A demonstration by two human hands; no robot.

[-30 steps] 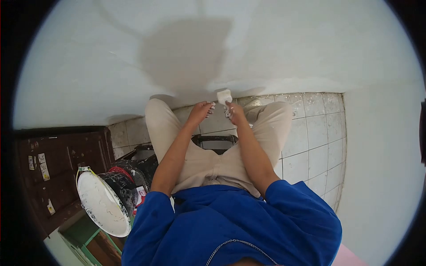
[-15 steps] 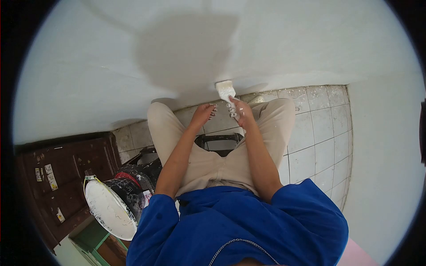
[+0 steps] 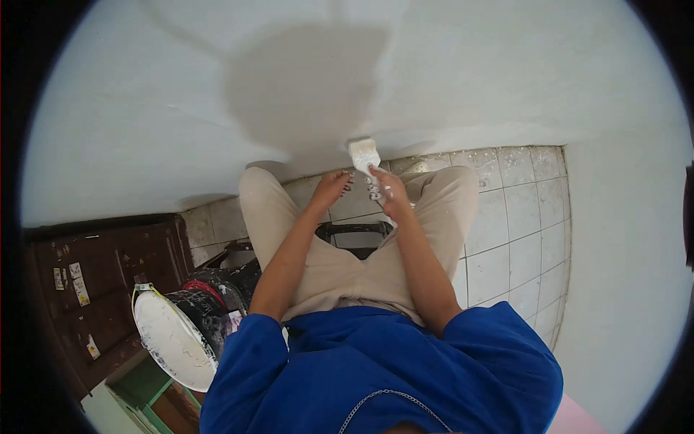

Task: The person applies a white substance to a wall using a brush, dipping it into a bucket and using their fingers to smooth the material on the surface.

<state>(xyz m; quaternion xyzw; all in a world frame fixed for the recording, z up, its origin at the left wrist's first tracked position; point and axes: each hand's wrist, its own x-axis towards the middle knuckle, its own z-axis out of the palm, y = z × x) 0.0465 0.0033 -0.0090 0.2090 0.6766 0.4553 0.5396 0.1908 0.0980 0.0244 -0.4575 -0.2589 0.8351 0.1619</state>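
A flat paintbrush [image 3: 363,152] with a pale handle is gripped in my right hand [image 3: 391,194], its white-coated bristles pointing up at the foot of the wall [image 3: 463,87]. White paint coats the fingers wrapped around the handle. To the left of the brush, my left hand [image 3: 332,189] hovers between my knees, holding nothing. Its fingers are loosely curled with the tips apart, and white paint specks them.
At the left stands a paint-splattered black bucket [image 3: 206,304] beside a white round lid or paint surface [image 3: 172,336]. A dark wooden door [image 3: 94,289] is behind it. Below me is a black stool [image 3: 354,230]. Paint-spotted floor tiles [image 3: 506,217] run to the right wall.
The brush in my right hand has moved slightly down and left, its bristles a little lower against the wall. My left hand has barely moved. The whole view has shifted slightly.
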